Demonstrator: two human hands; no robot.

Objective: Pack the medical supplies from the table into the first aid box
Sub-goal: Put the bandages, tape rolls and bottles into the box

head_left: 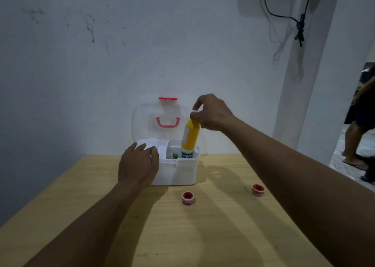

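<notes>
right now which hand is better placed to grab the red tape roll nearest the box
Left. The left hand only rests on the box, close to that roll; the right hand holds the yellow bottle.

1. The yellow bottle (pixel 190 135) standing in the right part of the white box (pixel 178 171) has a white and green band at its foot with dark letters, cut off by the box rim and too blurred to read.
2. The two red tape rolls (pixel 188 199) (pixel 258 190) in front of the box carry red print, too small to read.
</notes>
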